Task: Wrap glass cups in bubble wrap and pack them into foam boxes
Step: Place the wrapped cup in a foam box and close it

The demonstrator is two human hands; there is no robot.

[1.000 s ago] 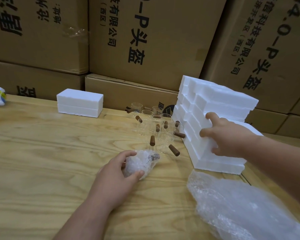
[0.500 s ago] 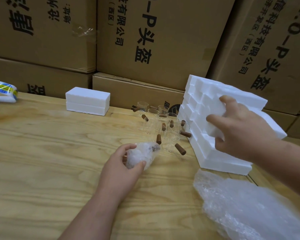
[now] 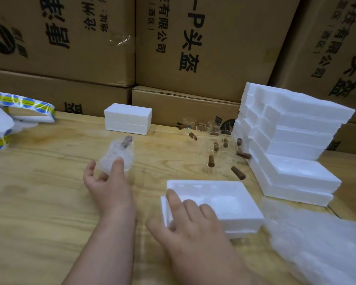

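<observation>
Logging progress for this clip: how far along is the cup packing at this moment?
Early. Done: one closed foam box stands at the back; whether it holds a cup cannot be seen. In hand: the left hand holds a bubble-wrapped cup off the table, while the right hand rests on an open foam box. Left: a cluster of unwrapped glass cups, beside a stack of foam boxes and loose bubble wrap.
</observation>
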